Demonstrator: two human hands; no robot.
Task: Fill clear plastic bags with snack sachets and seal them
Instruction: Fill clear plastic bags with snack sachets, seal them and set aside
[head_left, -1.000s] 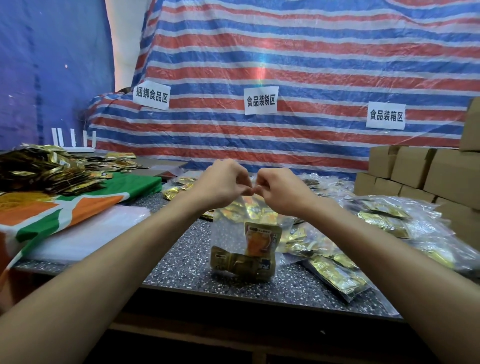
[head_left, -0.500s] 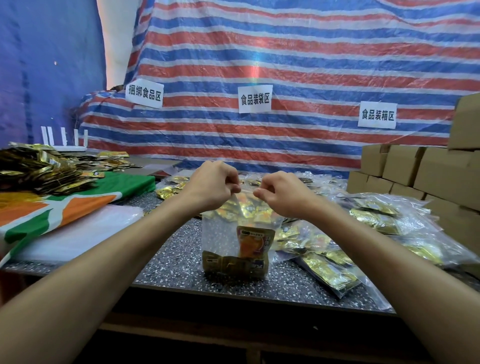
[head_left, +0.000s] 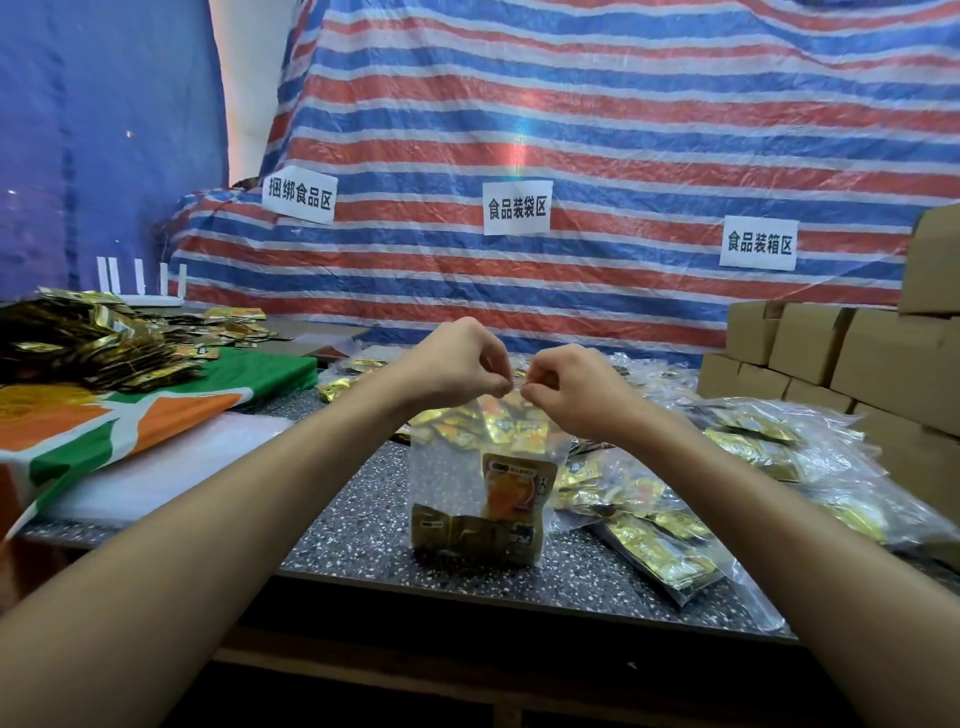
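Fingers of the left hand (head_left: 457, 364) and right hand (head_left: 566, 387) pinch the clear bag (head_left: 447, 467) up top. The sign (head_left: 517, 208) behind reads 食品装袋区, and the bag sits near the tabletop (head_left: 358, 525) front edge.

A second ago the left hand (head_left: 457, 364) and right hand (head_left: 569, 387) met fingertip to fingertip over the middle of the top edge of the clear plastic bag (head_left: 441, 478). Half a second ago they had drawn apart along that edge, the left toward the bag's left side and the right toward its right, baring a stretch of rim between them. Now they have come back together at the middle, each pinching the rim, with only a narrow gap between their fingertips. The view had drifted so the bag sat slightly further left, and it has now swung back.
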